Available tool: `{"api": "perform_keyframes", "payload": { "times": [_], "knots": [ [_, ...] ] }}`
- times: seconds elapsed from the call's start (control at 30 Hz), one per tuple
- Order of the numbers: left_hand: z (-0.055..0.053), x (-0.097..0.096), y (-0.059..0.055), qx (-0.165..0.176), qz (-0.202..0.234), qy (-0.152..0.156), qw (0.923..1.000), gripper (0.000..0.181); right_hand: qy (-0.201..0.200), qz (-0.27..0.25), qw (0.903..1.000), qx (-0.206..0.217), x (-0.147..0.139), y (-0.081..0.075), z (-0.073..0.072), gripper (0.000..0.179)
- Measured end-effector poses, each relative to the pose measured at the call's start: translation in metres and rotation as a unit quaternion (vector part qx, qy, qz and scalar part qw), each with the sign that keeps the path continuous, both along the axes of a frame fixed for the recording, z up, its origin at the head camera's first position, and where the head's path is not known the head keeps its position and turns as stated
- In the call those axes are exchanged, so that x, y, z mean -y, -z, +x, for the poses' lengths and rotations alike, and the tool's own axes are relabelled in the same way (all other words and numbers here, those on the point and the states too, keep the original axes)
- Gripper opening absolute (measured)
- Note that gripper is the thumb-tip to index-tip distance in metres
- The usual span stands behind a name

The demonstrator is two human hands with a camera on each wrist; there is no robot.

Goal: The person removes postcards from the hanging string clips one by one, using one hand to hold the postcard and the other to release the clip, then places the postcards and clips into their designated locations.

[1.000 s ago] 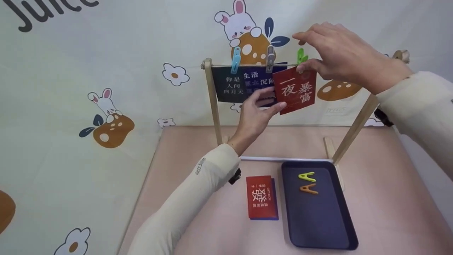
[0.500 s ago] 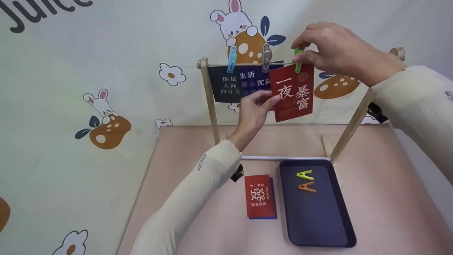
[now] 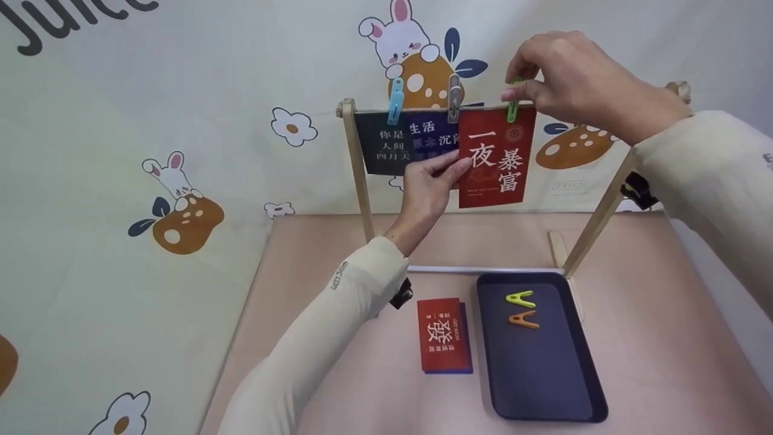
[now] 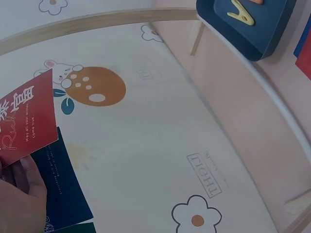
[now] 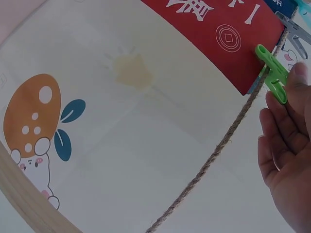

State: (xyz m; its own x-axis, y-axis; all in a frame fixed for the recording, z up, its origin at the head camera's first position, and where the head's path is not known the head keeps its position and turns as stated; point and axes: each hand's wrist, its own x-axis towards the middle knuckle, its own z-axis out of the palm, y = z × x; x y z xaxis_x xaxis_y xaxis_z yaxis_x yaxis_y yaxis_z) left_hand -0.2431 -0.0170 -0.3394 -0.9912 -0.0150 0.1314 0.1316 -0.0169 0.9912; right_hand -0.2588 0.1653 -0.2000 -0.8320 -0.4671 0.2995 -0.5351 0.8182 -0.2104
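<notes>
Hands, card and clip at a raised line. The left hand (image 3: 427, 188) pinches the red card (image 3: 496, 175) at its L edge, thumb in front, fingers behind—prob. to steady it upright against the rope (image 5: 204, 172). The right hand (image 3: 583, 90) pinches the green clip (image 3: 512, 113) btwn thumb and fingers; in the right wrist view, the clip sits across the rope near the card's top corner, one tip on the printed face, presumably so that one bite catches both. The card is at rope height, just R of the grey clip (image 3: 454, 99), overlapping the navy card (image 3: 430, 139). Farther L, the blue clip (image 3: 395, 101) bears the dark card (image 3: 380, 154). The wooden frame (image 3: 360, 172) holds the rope high, likely so cards hang off the table (image 3: 326, 254). Below, the tray (image 3: 543, 380) contains the yellow clip (image 3: 520, 298) and orange clip (image 3: 524, 319), prob. gathered for easy pickup; the card stack (image 3: 444, 335) lies flat just beside, i.e. within similar reach.
</notes>
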Motion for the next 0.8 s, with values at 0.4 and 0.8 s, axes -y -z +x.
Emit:
{"api": "perform_keyframes", "payload": {
  "times": [0.4,0.8],
  "knots": [
    [0.021,0.001,0.006,0.027,-0.012,0.011,0.9995,0.033,0.023,-0.04,0.9973,-0.058,-0.012,-0.005,0.008,0.032],
    [0.051,0.015,0.01,0.075,-0.028,0.045,0.9957,0.033,0.032,-0.087,0.9937,-0.063,-0.035,0.016,0.026,0.03]
  ]
}}
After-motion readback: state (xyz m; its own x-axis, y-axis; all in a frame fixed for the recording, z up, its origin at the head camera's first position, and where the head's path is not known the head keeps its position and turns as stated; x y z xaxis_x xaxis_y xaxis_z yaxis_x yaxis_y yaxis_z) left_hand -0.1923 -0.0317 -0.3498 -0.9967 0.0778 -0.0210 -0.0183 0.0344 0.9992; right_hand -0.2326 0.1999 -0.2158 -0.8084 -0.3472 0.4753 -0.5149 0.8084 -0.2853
